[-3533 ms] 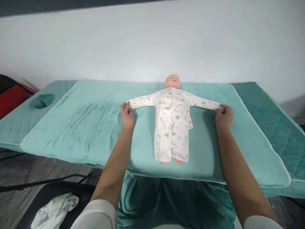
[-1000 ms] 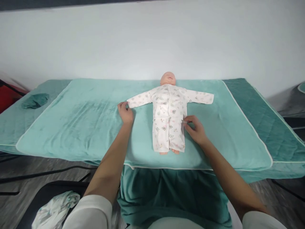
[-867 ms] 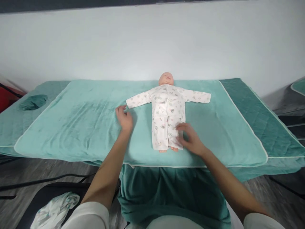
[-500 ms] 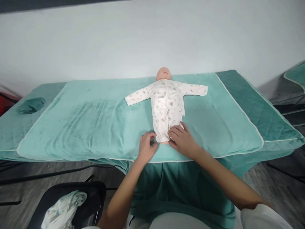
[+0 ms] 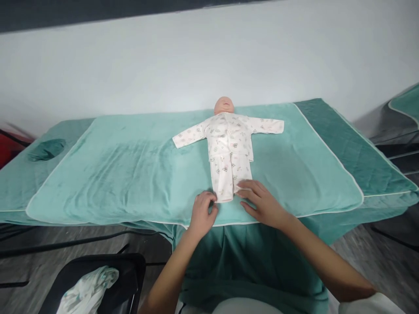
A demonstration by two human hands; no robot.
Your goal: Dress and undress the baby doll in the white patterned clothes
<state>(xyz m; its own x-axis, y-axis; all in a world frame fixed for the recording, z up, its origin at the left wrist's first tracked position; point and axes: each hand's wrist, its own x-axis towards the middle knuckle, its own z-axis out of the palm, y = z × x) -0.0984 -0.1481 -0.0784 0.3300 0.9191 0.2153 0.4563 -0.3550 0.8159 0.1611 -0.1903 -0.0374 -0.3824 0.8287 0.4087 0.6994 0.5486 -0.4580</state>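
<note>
A baby doll (image 5: 224, 106) in white printed pyjamas (image 5: 229, 148) lies face up, arms spread, on a light teal towel (image 5: 131, 170). My left hand (image 5: 203, 213) pinches the cuff of the doll's left-side trouser leg, fingers curled on the fabric. My right hand (image 5: 262, 203) lies on the other trouser cuff with its fingers stretched out and covers the doll's foot.
The towel covers a darker teal quilted bed (image 5: 343, 144) against a white wall. A dark teal cloth bundle (image 5: 46, 149) sits at the far left. A black chair (image 5: 108, 279) with a crumpled pale garment (image 5: 88, 292) stands at my lower left. Cables cross the floor.
Both hands left the sleeve ends and came down to the trouser cuffs. The cuffs now cover the doll's feet, which showed before.
</note>
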